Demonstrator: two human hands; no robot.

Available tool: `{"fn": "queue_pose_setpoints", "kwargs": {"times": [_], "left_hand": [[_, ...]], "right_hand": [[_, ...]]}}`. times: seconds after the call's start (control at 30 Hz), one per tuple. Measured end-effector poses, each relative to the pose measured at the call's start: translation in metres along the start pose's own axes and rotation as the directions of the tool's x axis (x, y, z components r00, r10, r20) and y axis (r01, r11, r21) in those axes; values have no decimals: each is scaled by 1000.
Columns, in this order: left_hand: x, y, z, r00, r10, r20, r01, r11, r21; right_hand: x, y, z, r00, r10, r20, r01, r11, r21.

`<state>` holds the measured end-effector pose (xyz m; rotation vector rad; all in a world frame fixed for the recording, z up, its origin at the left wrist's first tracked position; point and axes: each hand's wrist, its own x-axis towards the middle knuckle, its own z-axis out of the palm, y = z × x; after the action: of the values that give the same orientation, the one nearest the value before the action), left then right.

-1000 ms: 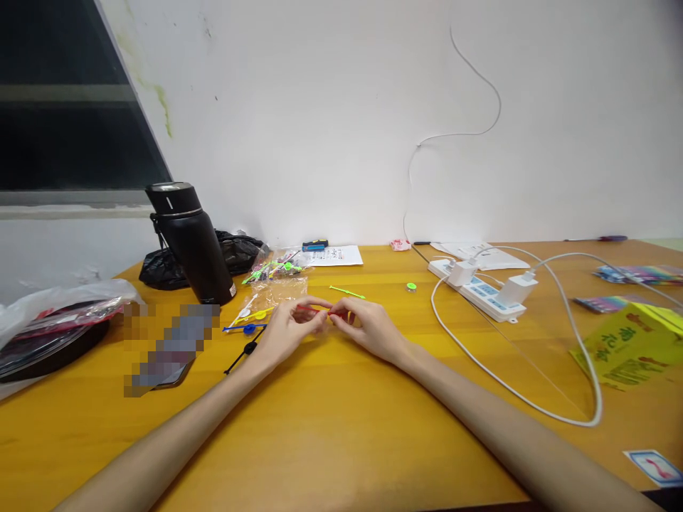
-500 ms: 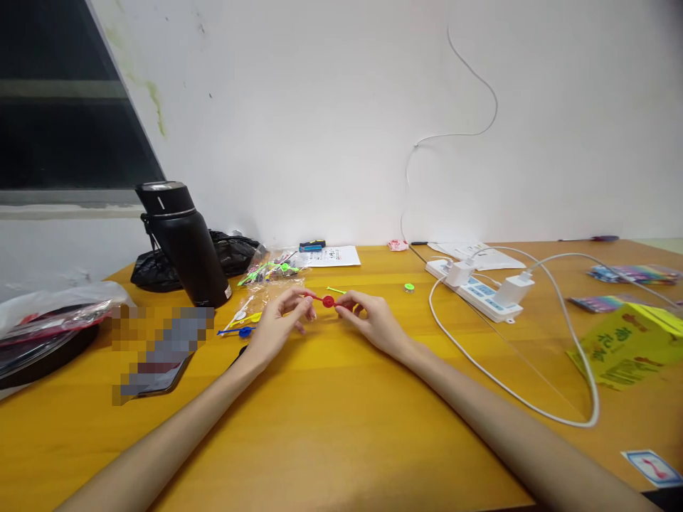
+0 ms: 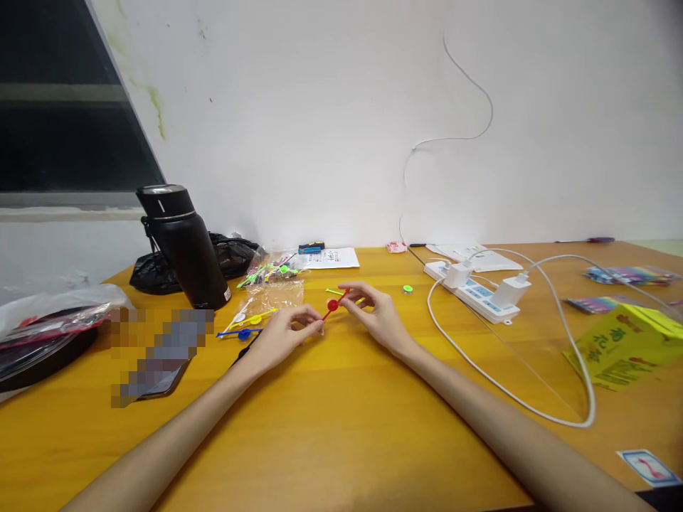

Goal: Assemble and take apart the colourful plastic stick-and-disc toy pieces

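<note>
A thin red plastic strip with a round disc in its middle [image 3: 333,306] is held up between my hands, slanting from lower left to upper right. My left hand [image 3: 288,334] pinches its lower end between thumb and fingers. At the upper end, the thumb and fingers of my right hand [image 3: 376,314] are closed on it. Behind it lies a green strip [image 3: 335,291], partly hidden by my right hand. Similar strips in white [image 3: 242,313], yellow [image 3: 257,319] and blue [image 3: 244,334] rest left of my left hand.
A black bottle [image 3: 189,249] and a pixelated phone [image 3: 165,380] stand and lie at left. Behind are a clear bag of coloured pieces [image 3: 274,270] and a small green-topped round piece [image 3: 408,289]. A power strip [image 3: 485,299], looping white cable [image 3: 591,398] and yellow carton [image 3: 619,348] occupy the right.
The red strip has turned from nearly level to a slant. My left hand has moved down a little, while my right fingers have shifted up to the strip's upper end.
</note>
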<state>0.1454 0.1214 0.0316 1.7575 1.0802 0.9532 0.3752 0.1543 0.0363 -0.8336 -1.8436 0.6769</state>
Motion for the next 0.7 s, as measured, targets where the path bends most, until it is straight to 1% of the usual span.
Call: {"fn": "queue_pose_setpoints", "kwargs": {"times": [0.07,0.17,0.27,0.4,0.5,0.53,0.6,0.63,0.7], "left_hand": [[4,-4,1,999,-45,4,45,990,-133],[8,-9,-1,992,-108,-63,81,938,-336],[9,-8,-4,985,-136,-107,81,908,-411],[6,-2,-3,989,-119,-91,73,914,-400],[6,1,-4,993,-60,-102,21,936,-350],[7,2,-7,991,-30,-127,-12,947,-321],[10,5,-17,976,33,-214,-87,964,-252],[12,7,-25,959,58,-276,-120,969,-215],[14,9,-44,905,69,-421,-147,977,-155]], "right_hand": [[1,1,0,999,35,-35,-33,998,60],[2,8,0,992,97,-81,-85,986,145],[2,15,1,987,149,-66,-135,976,173],[0,16,5,979,200,26,-202,963,179],[-2,15,8,978,181,101,-196,967,162],[-3,14,8,978,171,120,-188,970,152],[-3,15,9,975,164,149,-185,973,138],[-4,15,9,974,167,155,-189,973,136],[-4,17,9,971,176,163,-199,970,138]]}}
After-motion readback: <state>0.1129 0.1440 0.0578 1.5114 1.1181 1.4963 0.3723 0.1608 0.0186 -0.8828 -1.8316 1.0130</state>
